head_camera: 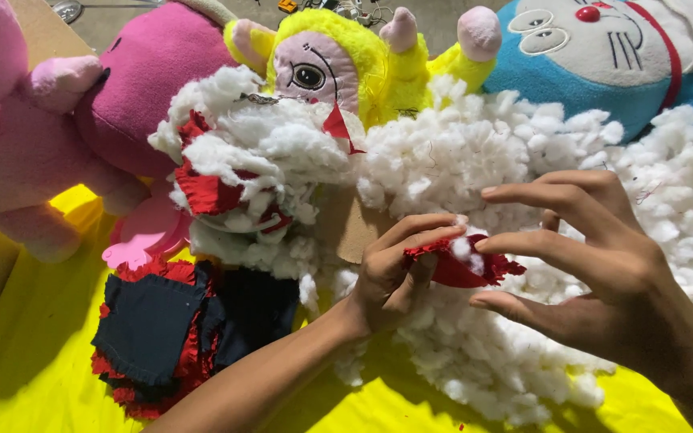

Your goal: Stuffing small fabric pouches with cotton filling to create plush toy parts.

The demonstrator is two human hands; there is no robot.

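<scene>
Left hand [391, 277] pinches a red fabric scrap [463, 269] over white stuffing [475, 160] (right hand [595, 256], at three o'clock, fingers spread); tugging could tear the frayed edge.

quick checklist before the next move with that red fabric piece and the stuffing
1. Left hand has the red fabric piece pinched in its fingers: ok.
2. Right hand free to help: ok, fingers spread open beside the piece, whether they touch it cannot tell.
3. Tuft of white stuffing sits in the piece: ok, a small tuft shows at its top edge.
4. White stuffing pile close by: ok, directly under and behind both hands.
5. Dark blue and red fabric stack out of the way: ok, lying apart on the yellow sheet.
6. Piece's far side free of tangles: cannot tell, hidden.
</scene>
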